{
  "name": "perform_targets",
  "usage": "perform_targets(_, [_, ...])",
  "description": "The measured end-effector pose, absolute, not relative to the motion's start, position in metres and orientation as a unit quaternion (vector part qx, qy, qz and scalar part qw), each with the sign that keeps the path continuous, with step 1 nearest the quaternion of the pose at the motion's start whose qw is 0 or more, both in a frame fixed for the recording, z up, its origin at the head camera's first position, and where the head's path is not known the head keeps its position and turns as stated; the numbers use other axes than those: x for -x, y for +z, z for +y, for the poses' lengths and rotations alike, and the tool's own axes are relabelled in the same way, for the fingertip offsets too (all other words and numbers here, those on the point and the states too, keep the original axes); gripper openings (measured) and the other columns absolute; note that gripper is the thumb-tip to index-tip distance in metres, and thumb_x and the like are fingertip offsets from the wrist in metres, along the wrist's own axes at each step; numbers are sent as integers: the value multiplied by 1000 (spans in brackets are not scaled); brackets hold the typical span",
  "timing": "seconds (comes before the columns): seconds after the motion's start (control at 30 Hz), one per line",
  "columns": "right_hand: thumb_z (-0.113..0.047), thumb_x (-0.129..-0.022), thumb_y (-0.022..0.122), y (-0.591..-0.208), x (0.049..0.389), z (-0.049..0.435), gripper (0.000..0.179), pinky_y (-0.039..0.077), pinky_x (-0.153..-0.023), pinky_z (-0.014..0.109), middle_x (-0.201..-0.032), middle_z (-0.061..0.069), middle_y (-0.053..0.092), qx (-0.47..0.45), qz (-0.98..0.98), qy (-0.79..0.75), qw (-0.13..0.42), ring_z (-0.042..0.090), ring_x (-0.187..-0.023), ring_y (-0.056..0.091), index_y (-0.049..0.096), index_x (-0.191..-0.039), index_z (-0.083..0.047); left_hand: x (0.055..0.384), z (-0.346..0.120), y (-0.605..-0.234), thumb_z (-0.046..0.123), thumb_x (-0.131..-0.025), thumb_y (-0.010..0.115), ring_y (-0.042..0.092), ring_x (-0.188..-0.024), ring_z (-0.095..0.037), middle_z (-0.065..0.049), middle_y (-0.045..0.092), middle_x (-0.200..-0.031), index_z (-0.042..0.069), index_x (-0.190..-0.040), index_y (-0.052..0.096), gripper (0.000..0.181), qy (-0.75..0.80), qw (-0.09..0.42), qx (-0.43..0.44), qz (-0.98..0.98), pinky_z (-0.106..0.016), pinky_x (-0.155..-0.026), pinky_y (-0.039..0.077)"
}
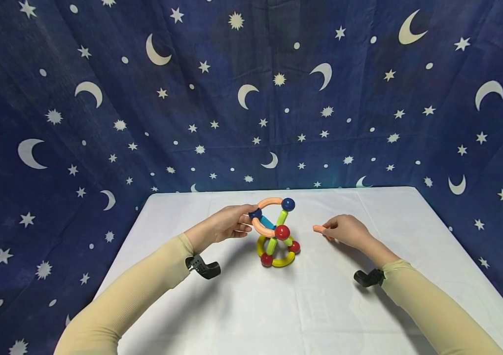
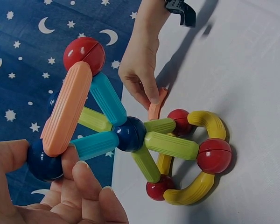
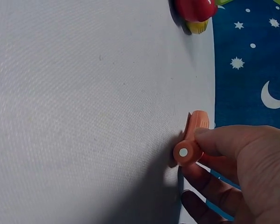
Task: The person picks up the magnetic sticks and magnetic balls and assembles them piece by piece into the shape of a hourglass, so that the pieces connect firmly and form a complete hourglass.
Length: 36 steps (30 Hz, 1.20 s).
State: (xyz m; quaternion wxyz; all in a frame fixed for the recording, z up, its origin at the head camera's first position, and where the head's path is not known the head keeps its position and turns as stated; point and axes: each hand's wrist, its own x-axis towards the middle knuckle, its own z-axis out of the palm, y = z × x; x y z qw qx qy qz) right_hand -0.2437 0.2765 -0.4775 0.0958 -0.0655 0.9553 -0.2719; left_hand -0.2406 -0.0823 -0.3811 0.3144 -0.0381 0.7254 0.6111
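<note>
A magnetic ball-and-stick structure stands upright on the white table, its yellow curved sticks [image 2: 191,190] and red balls [image 2: 214,155] forming the base. Green sticks [image 2: 171,145] rise from there to a central blue ball [image 2: 129,134], and light blue sticks [image 2: 108,99] go on upward. On top, orange curved sticks [image 2: 67,109] join blue and red balls. My left hand [image 1: 227,224] pinches the blue ball [image 2: 43,161] at the top's left side. Right of the structure, my right hand [image 1: 348,230] pinches a loose orange curved stick [image 3: 199,120] between thumb and fingers, low over the table.
A white cloth covers the table [image 1: 269,310]. Behind it and at both sides hangs a dark blue curtain [image 1: 216,93] with moons and stars. Each wrist wears a black camera mount, one on the left [image 1: 204,267] and one on the right [image 1: 368,278].
</note>
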Motion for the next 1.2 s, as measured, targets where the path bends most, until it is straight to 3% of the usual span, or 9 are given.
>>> perform_targets(0.17, [-53, -95, 69, -478, 243, 276, 39, 42, -66, 34, -63, -1, 64, 59, 955, -272, 98, 16, -64, 57, 79, -91, -16, 241, -83, -381, 41, -99, 64, 62, -75, -15, -1, 66, -86, 9, -117, 67, 36, 611, 316, 39, 725, -36, -86, 53])
perform_targets(0.4, [-37, -96, 71, -479, 242, 273, 30, 44, -65, 35, -66, -3, 66, 62, 958, -262, 96, 14, -64, 58, 79, -107, -10, 241, -82, -381, 41, -98, 64, 62, -75, -15, -1, 65, -85, 10, -116, 67, 36, 613, 317, 38, 723, -40, -91, 51])
perform_targets(0.57, [-40, -93, 75, -479, 241, 268, 29, 43, -65, 36, -66, -7, 64, 89, 968, -226, 65, 14, -64, 57, 80, -103, -13, 240, -83, -381, 42, -97, 64, 62, -76, -15, 0, 65, -85, 10, -115, 67, 36, 617, 318, 36, 719, -46, -100, 47])
perform_targets(0.8, [-27, -93, 75, -476, 235, 260, 16, 41, -73, 42, -77, -7, 63, 118, 975, -186, 22, 20, -77, 54, 75, -102, -14, 240, -83, -381, 43, -98, 64, 62, -75, -16, 0, 67, -86, 10, -119, 67, 39, 606, 312, 37, 731, -31, -76, 53])
perform_targets(1.07, [-19, -94, 73, -463, 232, 260, 31, 46, -70, 37, -93, 5, 67, 113, 937, -328, 26, 21, -82, 57, 72, -120, -2, 239, -84, -381, 44, -98, 64, 61, -73, -15, 0, 68, -85, 11, -112, 68, 36, 605, 310, 29, 733, -31, -75, 53])
perform_targets(1.2, [-20, -96, 72, -453, 228, 259, 31, 50, -79, 38, -97, 7, 71, 93, 901, -419, 57, 22, -90, 62, 71, -120, -1, 238, -84, -381, 44, -98, 63, 61, -72, -14, 0, 68, -85, 11, -111, 67, 36, 608, 309, 27, 731, -29, -72, 53])
